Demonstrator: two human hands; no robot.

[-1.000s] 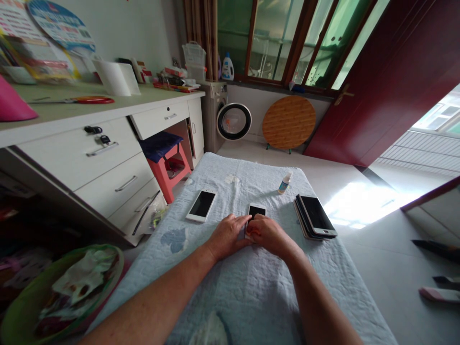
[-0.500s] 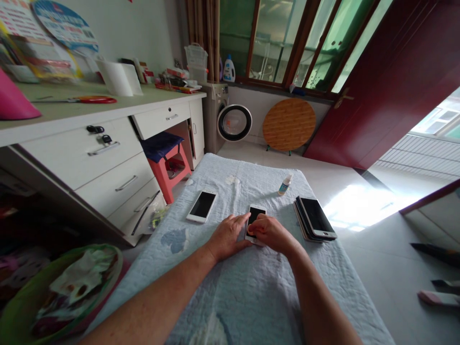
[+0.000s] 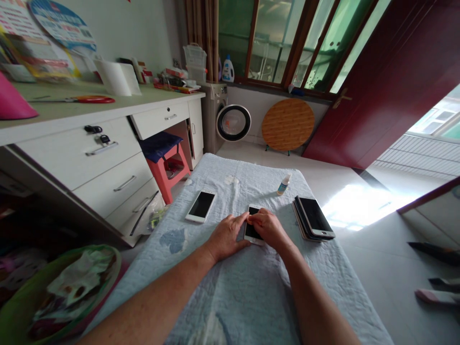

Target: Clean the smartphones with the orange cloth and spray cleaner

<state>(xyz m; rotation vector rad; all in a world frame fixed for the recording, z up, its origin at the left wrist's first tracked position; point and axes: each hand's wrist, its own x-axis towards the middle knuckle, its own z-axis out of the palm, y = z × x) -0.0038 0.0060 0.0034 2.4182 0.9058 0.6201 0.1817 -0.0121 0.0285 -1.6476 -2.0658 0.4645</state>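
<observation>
A white phone (image 3: pixel 253 235) with a dark screen lies on the quilted cloth between my hands. My left hand (image 3: pixel 229 235) rests along its left edge, fingers stretched, thumb apart near the phone's bottom corner. Bent fingers of my right hand (image 3: pixel 268 226) press a small orange-tan pad (image 3: pixel 249 219) onto the upper part of the screen; most of the pad is hidden. Another white phone (image 3: pixel 201 206) lies to the left, screen up. To the right is a stack of phones (image 3: pixel 316 216). Behind stands a small spray bottle (image 3: pixel 283 185) with a white top.
The light blue quilted cloth (image 3: pixel 247 297) covers the table under my arms. A white desk (image 3: pixel 108 167) runs along the left, with a red stool (image 3: pixel 167 165) beside it. A green-rimmed basket (image 3: pixel 114 261) holds cloths at lower left. Behind are an open washing machine door (image 3: pixel 233 123) and a round wooden board (image 3: pixel 287 123).
My right hand has slid up the phone's screen with the pad, uncovering more of its lower part. My left hand stays at the phone's edge.
</observation>
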